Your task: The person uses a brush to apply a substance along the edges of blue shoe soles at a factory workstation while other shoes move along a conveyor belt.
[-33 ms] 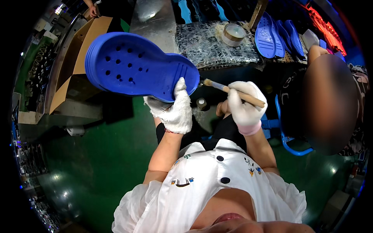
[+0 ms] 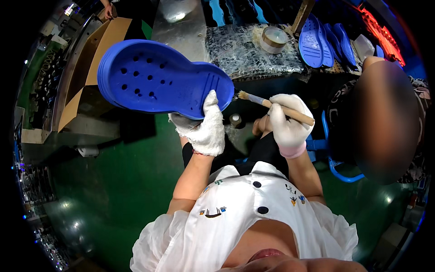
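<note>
A blue shoe sole [image 2: 181,75] with several round holes is held up in front of me, its narrow end to the right. Gripping that narrow end is my gloved left hand [image 2: 209,129], thumb on top and the other fingers hidden beneath. My right hand [image 2: 290,124], also in a white glove, is closed around the wooden handle of a paintbrush [image 2: 258,99]. The brush's dark bristle tips are right beside the sole's right end; whether they touch it I cannot tell.
Ahead, a wrapped work surface [image 2: 240,54] bears a round tape-banded container [image 2: 274,38]. More blue soles [image 2: 312,43] lie at the back right. An open cardboard box [image 2: 106,47] stands at left. A person [image 2: 385,122] sits close on my right, near a blue chair frame [image 2: 333,167].
My right hand and the paintbrush have shifted slightly to the right. The sole has moved very little, and both grips are the same.
</note>
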`<state>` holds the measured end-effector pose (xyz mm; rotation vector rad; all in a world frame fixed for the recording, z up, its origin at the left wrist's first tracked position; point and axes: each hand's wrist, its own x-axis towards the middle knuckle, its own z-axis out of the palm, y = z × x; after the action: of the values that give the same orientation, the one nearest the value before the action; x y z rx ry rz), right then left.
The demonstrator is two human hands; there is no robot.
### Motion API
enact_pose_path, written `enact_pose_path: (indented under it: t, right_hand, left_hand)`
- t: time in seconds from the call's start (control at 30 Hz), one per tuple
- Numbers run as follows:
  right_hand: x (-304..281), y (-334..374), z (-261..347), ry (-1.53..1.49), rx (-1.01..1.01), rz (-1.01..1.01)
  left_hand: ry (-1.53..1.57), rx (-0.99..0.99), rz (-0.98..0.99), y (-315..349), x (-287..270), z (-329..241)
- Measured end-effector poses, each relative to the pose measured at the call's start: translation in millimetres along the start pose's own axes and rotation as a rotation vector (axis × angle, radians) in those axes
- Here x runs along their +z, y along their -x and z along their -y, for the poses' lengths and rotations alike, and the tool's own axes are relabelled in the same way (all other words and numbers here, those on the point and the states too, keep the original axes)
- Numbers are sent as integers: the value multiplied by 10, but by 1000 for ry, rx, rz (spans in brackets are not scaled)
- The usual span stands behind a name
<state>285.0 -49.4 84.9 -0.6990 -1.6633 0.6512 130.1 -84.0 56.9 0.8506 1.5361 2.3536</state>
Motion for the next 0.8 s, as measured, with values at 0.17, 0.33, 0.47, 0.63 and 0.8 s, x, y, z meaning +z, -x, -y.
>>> enact_pose_path:
  t: [0.17,0.33,0.47,0.63,0.8]
  right_hand:
    - [63,-32,28,109,-223,92]
    - [17,-11,64,178,-163,97]
    - [68,-29,14,181,-230,85]
    - [-76,105,-354,89,74,-149]
    - [-92,667,-1335,137,411,-32]
  left_hand:
    - [-35,6,-21,4,2,50]
    - [-37,-16,-47,13,-3,51]
    - [14,-20,-95,-3,17,13]
    - [-14,16,-191,-91,23,55]
    - [71,-136,-91,-93,194,-2]
